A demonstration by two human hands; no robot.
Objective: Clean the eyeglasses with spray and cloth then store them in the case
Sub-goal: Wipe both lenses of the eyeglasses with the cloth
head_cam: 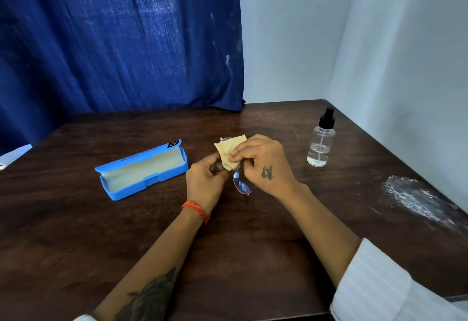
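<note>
Eyeglasses (241, 183) sit mid-table right of the open blue case (141, 170), left hand (205, 178) curled around the frame to steady it while right hand (263, 162) pinches the yellow cloth (228, 149) onto one lens, spray bottle (320, 143) parked far right of case.

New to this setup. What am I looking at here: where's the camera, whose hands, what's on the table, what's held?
One picture, from a wide-angle camera worn on a person's head, looking down at their own bare hands; there is no robot. The left hand steadies the eyeglasses while the right hand presses a tan cloth onto them. One lens shows below the cloth; the rest is hidden. On the dark wooden table an open blue case lies to the left, and a clear spray bottle with a black pump stands upright to the right, untouched. A whitish smear marks the right edge.
</note>
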